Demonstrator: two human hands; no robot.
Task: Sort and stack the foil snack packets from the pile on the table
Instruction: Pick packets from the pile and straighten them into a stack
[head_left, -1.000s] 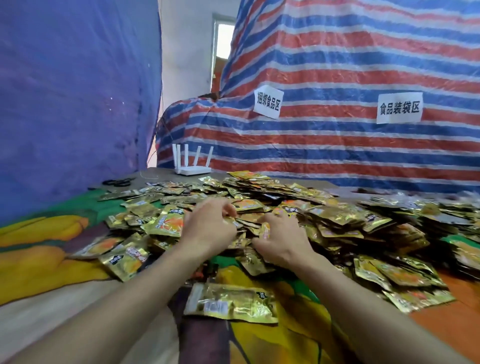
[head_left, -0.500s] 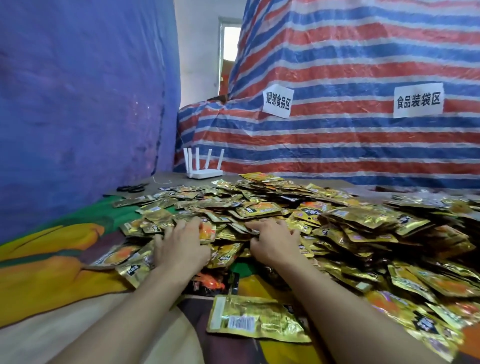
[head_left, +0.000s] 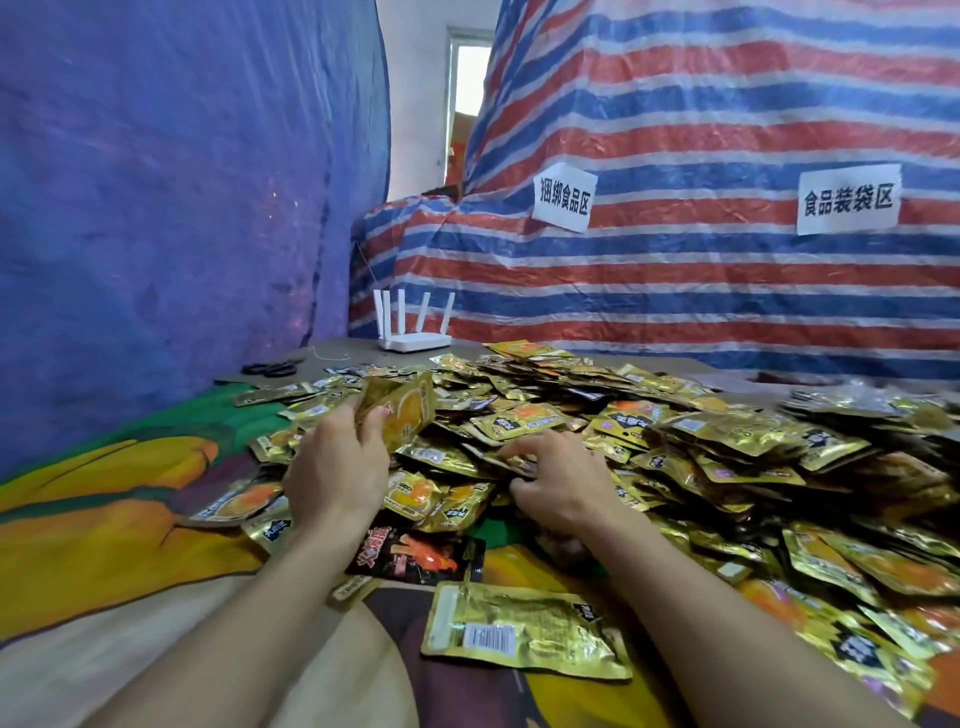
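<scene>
Head view: At a table (head_left: 332, 351) draped in a bright printed cloth (head_left: 104, 519), a person's left hand (head_left: 332, 467) grips one gold packet (head_left: 402, 410) by its lower edge, holding it upright above the near left edge of the pile (head_left: 675, 431). The right hand (head_left: 561, 483) lies on the pile just to the right, fingers bent among the packets. Whether it has hold of one cannot be told.

The pile spreads from the middle of the table to the far right. It is made of flat, crinkled foil pouches, glossy gold with orange panels, overlapping loosely at every angle. Such slick film likely slides easily, so a pull from the right hand could drag neighbours along or send part of the pile slipping toward the near edge. The lifted packet is held only at one edge, and the foil may buckle or slip free. A neat stack of these slippery pouches may also fan out and topple.

One gold pouch (head_left: 524, 631) lies alone nearest the camera, barcode side up. A dark packet (head_left: 415, 558) with red print sits between it and the hands, and it could be stacked with the gold ones by mistake.

A white router (head_left: 413, 330) stands at the far side, before a striped woven tarp (head_left: 675, 286).
</scene>
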